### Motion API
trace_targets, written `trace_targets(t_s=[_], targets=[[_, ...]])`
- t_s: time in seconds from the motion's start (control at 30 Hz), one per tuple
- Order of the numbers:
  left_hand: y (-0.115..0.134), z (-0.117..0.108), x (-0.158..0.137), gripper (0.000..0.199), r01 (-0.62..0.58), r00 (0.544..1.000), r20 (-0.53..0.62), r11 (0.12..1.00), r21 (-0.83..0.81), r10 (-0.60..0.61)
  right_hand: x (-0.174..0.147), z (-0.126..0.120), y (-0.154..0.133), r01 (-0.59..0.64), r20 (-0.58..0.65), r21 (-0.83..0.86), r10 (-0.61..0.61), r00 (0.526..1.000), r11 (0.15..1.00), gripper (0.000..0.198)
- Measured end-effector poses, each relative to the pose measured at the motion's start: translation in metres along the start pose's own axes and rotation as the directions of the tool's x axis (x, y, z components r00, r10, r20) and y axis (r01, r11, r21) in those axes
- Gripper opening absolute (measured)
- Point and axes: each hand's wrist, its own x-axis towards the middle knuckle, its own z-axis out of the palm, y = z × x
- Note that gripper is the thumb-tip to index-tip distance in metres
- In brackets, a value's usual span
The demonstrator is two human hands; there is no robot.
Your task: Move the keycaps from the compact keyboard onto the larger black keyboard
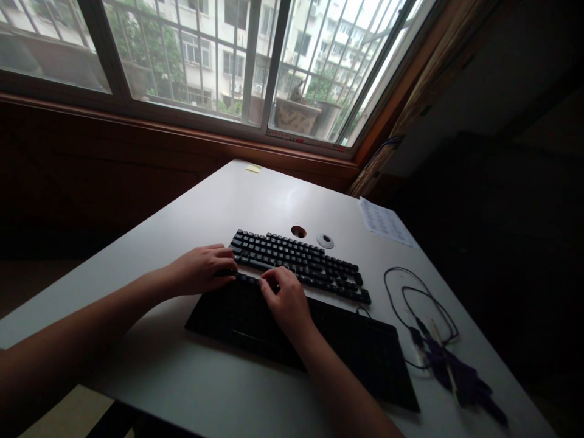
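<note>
A short row of black keys (247, 279) seems to be being lined up or picked up, its ends framed by the left hand (210, 268) and the right hand (288, 299). The left fingers are curled close together; the right thumb and forefinger are bent toward each other; whether a key is pinched cannot be told. Even handling from both sides is probably called for next. Just beyond the fingertips, the larger key block (292, 258) could be bumped. Beneath the right hand, a dark panel (360, 350) is laid; well right of the fingers, a purple cloth (463, 378) is kept clear.
</note>
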Motion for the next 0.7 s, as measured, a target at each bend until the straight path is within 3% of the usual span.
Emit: trace_targets(t_s=[0.7], targets=[[-0.0015,0.0019,-0.0005,0.017,0.004,1.0,0.003,1.0,0.006,-0.004,0.0024,0.0045,0.0033,-0.026,0.009,-0.047,0.026,1.0,0.999,0.012]])
